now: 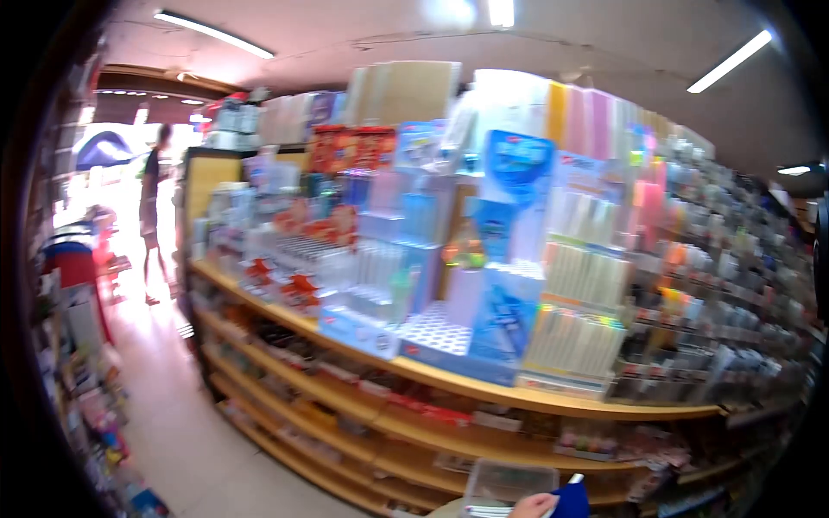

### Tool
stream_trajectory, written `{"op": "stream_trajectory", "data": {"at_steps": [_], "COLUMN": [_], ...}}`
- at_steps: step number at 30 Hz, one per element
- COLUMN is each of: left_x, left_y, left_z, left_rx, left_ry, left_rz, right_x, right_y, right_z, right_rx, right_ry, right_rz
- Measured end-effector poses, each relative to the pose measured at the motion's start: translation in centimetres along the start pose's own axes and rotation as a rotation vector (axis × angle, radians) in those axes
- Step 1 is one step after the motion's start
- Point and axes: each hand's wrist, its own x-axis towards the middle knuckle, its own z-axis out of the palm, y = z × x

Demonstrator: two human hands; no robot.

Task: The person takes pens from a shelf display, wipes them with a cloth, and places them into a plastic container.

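Note:
At the bottom edge, what seems to be my left hand (532, 506) shows only in part. Its fingers are closed on the edge of a dark blue flat item (571, 501) with a white corner, whose kind I cannot make out. Just behind and to the left of the hand is a clear plastic container (511, 474) with white, stick-like things at its bottom. Motion blur smears the details. My right hand is out of the frame.
Wooden shelves (414, 373) cross the view, stacked with pen displays and packaged stationery. A blue display stand (509, 250) rises in the middle. Hanging packets (717, 293) cover the right side. An aisle floor (164, 363) runs left towards a bright doorway, where a person (151, 203) stands.

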Motion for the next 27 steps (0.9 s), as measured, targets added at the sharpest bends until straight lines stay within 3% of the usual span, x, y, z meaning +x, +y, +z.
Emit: {"op": "stream_trajectory", "data": {"at_steps": [2, 3, 4, 6, 10, 11, 14, 17, 20, 21, 24, 27], "left_x": [0.3, -0.2, -0.3, 1.5, 3.8, 4.1, 3.5, 4.8, 2.7, 2.6, 4.3, 5.1], "left_y": [-0.4, 0.6, 0.4, -1.6, -2.5, -1.7, 0.8, -0.6, 4.7, 5.7, 5.7, 8.4], "left_z": [-0.4, 0.1, 0.5, 0.2, 1.6, 1.6, 2.7, 0.7, 1.0, 1.1, 1.0, 1.7], "left_rx": [0.3, 0.345, 0.349, 0.063, -0.016, -0.041, 0.013, 0.334, 0.255, 0.225, 0.173, -0.166], "left_ry": [0.061, 0.063, 0.153, 0.105, 0.246, 0.249, 0.348, 0.125, -0.099, -0.116, -0.112, 0.065], "left_rz": [0.199, 0.135, 0.272, 0.146, 0.438, 0.41, 0.613, 0.549, 0.349, 0.277, 0.362, 0.403], "right_x": [0.1, 0.2, 0.3, 0.6, 1.2, 1.4, 1.4, 1.4, 1.2, 1.3, 1.3, 1.1], "right_y": [-0.7, -1.0, -1.1, -1.3, -1.3, -1.2, -1.2, -1.3, -1.3, -1.3, -1.2, -0.9], "right_z": [0.4, 0.5, 0.5, 0.4, 0.3, 0.3, 0.1, 0.3, 0.3, 0.3, 0.2, -0.1], "right_rx": [-0.044, -0.061, -0.075, -0.102, -0.136, -0.144, -0.164, -0.182, -0.191, -0.196, -0.2, -0.212], "right_ry": [-0.008, -0.017, -0.02, -0.031, -0.051, -0.054, -0.058, -0.074, -0.076, -0.077, -0.07, -0.06], "right_rz": [-0.026, -0.033, -0.038, -0.044, -0.053, -0.058, -0.064, -0.069, -0.073, -0.073, -0.078, -0.075]}}
